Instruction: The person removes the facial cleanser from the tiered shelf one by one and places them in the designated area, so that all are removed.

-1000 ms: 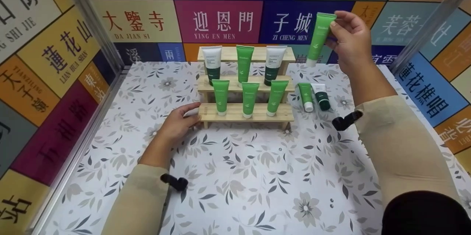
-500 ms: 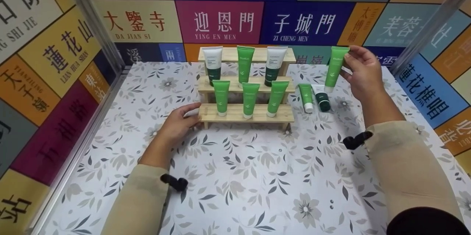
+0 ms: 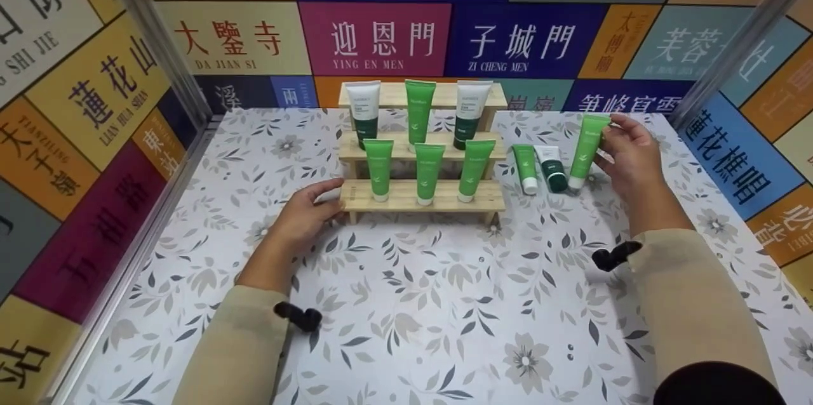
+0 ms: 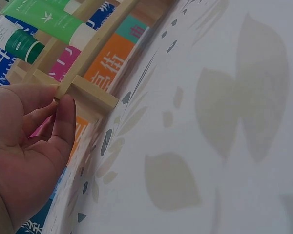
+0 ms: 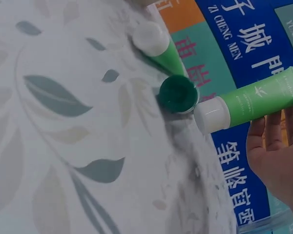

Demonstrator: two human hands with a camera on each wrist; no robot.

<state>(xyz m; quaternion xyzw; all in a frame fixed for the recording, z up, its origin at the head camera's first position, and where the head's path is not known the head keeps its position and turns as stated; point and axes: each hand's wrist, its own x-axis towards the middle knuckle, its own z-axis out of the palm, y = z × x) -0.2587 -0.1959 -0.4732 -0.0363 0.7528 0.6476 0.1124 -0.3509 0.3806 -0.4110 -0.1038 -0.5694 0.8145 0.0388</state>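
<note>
My right hand (image 3: 636,157) pinches a green squeeze tube (image 3: 585,150) near its flat top end, with the white cap pointing down. In the right wrist view that tube's cap (image 5: 212,115) hangs close to the dark green cap (image 5: 178,94) of a lying tube; I cannot tell whether the held cap touches the table. My left hand (image 3: 306,214) pinches the left end of the lowest step of a wooden tiered stand (image 3: 401,199) between thumb and fingers. Green tubes, such as one on the front step (image 3: 427,173), and white-and-green tubes (image 3: 363,112) stand on it.
Right of the stand lie a green tube (image 3: 525,169) and a white-and-dark-green tube (image 3: 552,168), side by side. Beneath everything is a floral-patterned tablecloth (image 3: 406,322). Printed sign panels (image 3: 375,37) wall in the back and sides.
My right hand has brought the green tube down and to the right, from beside the stand's top to just right of the lying tubes. The left hand keeps its place on the stand.
</note>
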